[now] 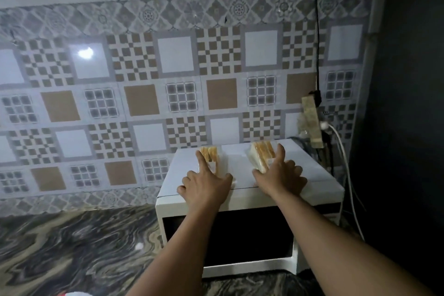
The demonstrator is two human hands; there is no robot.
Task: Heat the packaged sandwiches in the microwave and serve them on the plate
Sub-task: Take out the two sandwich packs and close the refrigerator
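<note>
Writing: none legible
Sandwiches: 2 clear-wrapped wedges, left sandwich, right sandwich, atop white boxy microwave, frame centre
Left hand: fingers spread over left sandwich
Right hand: fingers spread over right sandwich

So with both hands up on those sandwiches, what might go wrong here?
Both packaged sandwiches sit on top of the microwave, not inside. The left hand and right hand each reach for one, so a pack could slide off. The door looks closed, and full hands may struggle to open it.

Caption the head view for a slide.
Both hands, left hand and right hand, on packaged sandwiches atop the white microwave.
</note>
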